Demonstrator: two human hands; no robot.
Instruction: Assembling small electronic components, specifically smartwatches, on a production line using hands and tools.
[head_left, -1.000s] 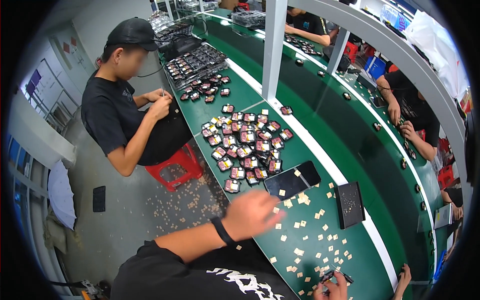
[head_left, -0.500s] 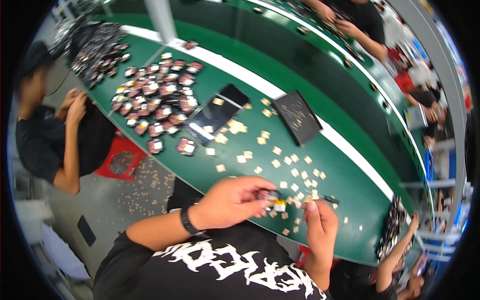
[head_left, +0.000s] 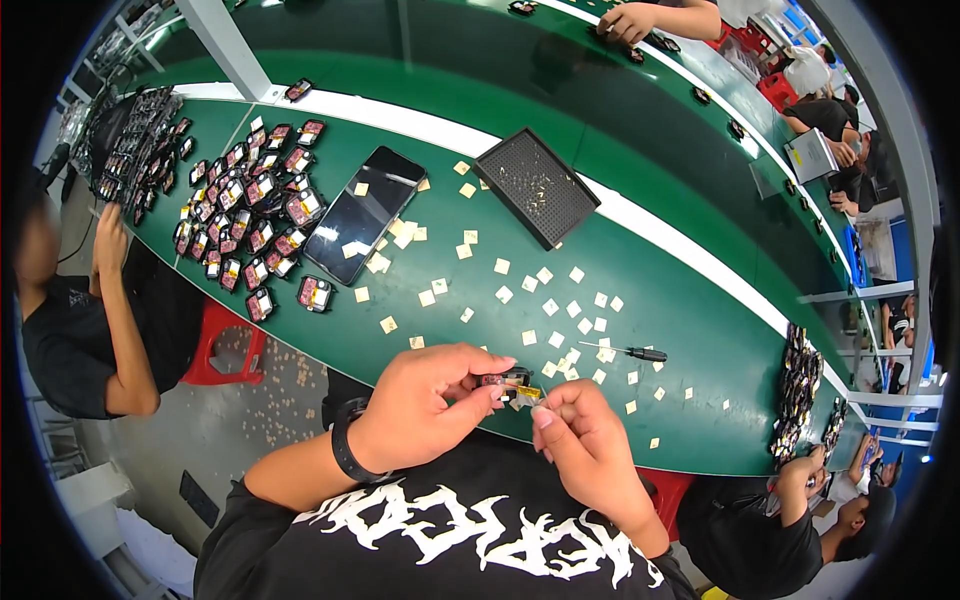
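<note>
My left hand (head_left: 425,408) grips a small black electronic module (head_left: 503,382) with a reddish board, between thumb and fingers, just over the table's near edge. A yellow tab or strip (head_left: 528,392) sticks out at the module's right side. Right beside this strip, my right hand (head_left: 582,435) is closed in a pinch. Whatever lies between its fingertips is too small to make out. On the green table (head_left: 450,345) beyond my hands lie several small cream-coloured square pieces (head_left: 530,337). A screwdriver (head_left: 645,354) with a black handle rests among them.
Similar modules (head_left: 262,188) are heaped at the left, beside a large black phone-like slab (head_left: 368,215). A black tray (head_left: 537,188) with tiny parts stands at the back edge. More modules (head_left: 797,395) are piled far right. Co-workers sit left and right.
The view has shifted. My right hand has come in from the right, so its fingertips now meet the module's yellow strip. My left hand keeps hold of the module.
</note>
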